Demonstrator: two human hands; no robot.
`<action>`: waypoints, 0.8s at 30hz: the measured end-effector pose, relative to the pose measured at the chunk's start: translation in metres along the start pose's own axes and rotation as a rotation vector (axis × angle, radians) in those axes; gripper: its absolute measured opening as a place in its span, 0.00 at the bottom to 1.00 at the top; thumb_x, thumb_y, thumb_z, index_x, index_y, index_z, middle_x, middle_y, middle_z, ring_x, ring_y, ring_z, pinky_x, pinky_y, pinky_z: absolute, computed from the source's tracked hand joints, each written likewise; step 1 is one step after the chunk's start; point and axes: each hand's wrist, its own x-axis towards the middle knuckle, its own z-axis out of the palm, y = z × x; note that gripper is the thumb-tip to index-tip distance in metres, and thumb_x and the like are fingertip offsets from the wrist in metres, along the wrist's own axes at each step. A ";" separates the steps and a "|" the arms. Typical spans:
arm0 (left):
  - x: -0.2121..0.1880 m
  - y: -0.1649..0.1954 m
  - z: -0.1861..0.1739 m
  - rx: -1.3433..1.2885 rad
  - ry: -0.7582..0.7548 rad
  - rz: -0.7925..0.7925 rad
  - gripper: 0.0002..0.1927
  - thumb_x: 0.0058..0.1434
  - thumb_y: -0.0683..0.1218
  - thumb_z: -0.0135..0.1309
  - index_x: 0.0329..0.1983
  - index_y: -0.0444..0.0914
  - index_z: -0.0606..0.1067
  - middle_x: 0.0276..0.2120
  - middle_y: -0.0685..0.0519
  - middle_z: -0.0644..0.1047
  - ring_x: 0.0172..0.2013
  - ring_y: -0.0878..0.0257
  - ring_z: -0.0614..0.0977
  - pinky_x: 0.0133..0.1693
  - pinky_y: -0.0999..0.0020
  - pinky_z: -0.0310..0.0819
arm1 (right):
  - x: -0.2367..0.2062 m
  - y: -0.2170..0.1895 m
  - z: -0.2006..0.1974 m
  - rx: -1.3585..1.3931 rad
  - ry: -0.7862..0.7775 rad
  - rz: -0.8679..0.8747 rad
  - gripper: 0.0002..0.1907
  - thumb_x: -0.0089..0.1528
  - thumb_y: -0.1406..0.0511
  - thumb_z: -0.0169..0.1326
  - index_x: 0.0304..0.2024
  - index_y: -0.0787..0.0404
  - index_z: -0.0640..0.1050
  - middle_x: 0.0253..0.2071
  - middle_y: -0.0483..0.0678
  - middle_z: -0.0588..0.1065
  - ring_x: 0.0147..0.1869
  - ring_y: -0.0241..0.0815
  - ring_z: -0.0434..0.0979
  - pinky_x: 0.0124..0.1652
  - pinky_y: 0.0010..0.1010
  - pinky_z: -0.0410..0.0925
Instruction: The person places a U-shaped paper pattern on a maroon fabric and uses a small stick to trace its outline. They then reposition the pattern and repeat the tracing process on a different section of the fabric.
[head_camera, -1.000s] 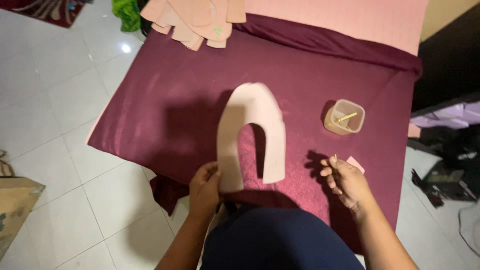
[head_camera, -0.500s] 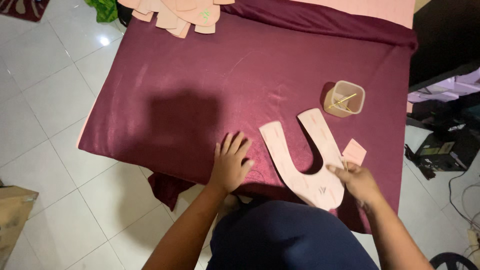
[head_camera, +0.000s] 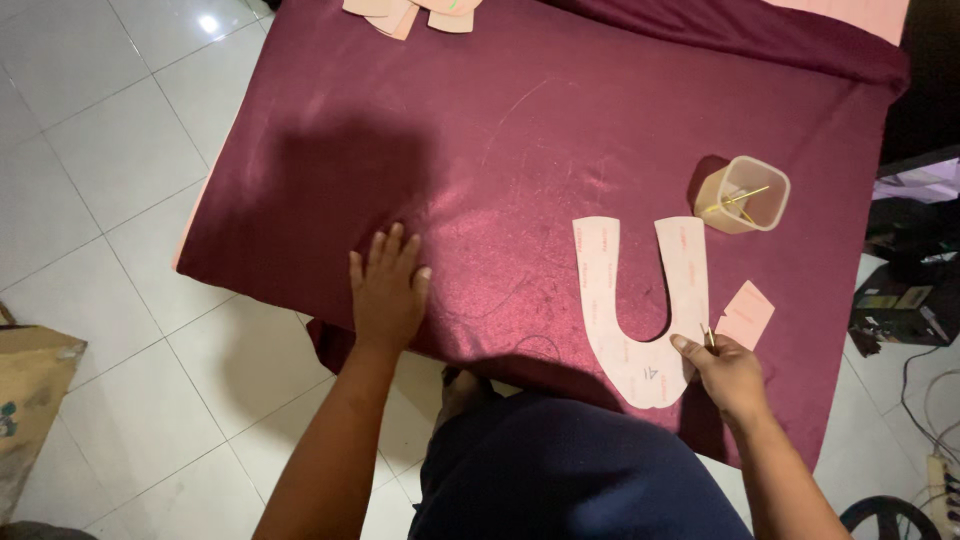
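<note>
A pale pink U-shaped paper pattern piece (head_camera: 620, 300) lies flat on maroon cloth (head_camera: 520, 150) that covers a table, its open end pointing away from me. My right hand (head_camera: 725, 372) rests on the lower right of the pattern, pinching a small thin stick-like tool whose kind I cannot tell. My left hand (head_camera: 388, 290) lies flat on the cloth with fingers spread, well left of the pattern, holding nothing. A small pink card scrap (head_camera: 746, 314) sits just right of the pattern.
A translucent plastic cup (head_camera: 742, 194) holding thin sticks stands behind the pattern. More pink pattern pieces (head_camera: 410, 12) lie at the far edge. White tiled floor (head_camera: 100, 150) is on the left, a cardboard box (head_camera: 30, 390) lower left, and cables and gear (head_camera: 900, 300) to the right.
The pattern was turned over from open end toward me to open end away, and shifted to the right. My left hand let go of it and now presses flat on the cloth.
</note>
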 end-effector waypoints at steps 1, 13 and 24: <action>0.005 -0.009 0.000 -0.005 0.025 -0.012 0.27 0.70 0.55 0.45 0.70 0.42 0.67 0.73 0.46 0.60 0.73 0.48 0.59 0.70 0.37 0.42 | -0.002 -0.004 0.000 0.014 -0.012 0.010 0.20 0.64 0.58 0.65 0.31 0.71 0.80 0.24 0.47 0.73 0.27 0.37 0.66 0.29 0.31 0.61; 0.120 -0.109 0.004 -0.005 0.053 -0.141 0.33 0.69 0.60 0.45 0.73 0.42 0.64 0.75 0.44 0.56 0.73 0.38 0.53 0.63 0.20 0.33 | 0.013 -0.045 0.054 -0.282 0.223 -0.239 0.21 0.65 0.57 0.56 0.49 0.68 0.82 0.47 0.56 0.81 0.45 0.46 0.82 0.42 0.35 0.72; 0.180 -0.087 0.038 0.166 0.063 -0.259 0.40 0.67 0.67 0.39 0.76 0.41 0.59 0.77 0.45 0.51 0.74 0.37 0.47 0.62 0.17 0.29 | 0.136 -0.189 0.152 0.405 -0.261 -0.260 0.19 0.73 0.57 0.45 0.43 0.65 0.79 0.33 0.46 0.79 0.36 0.35 0.77 0.43 0.26 0.74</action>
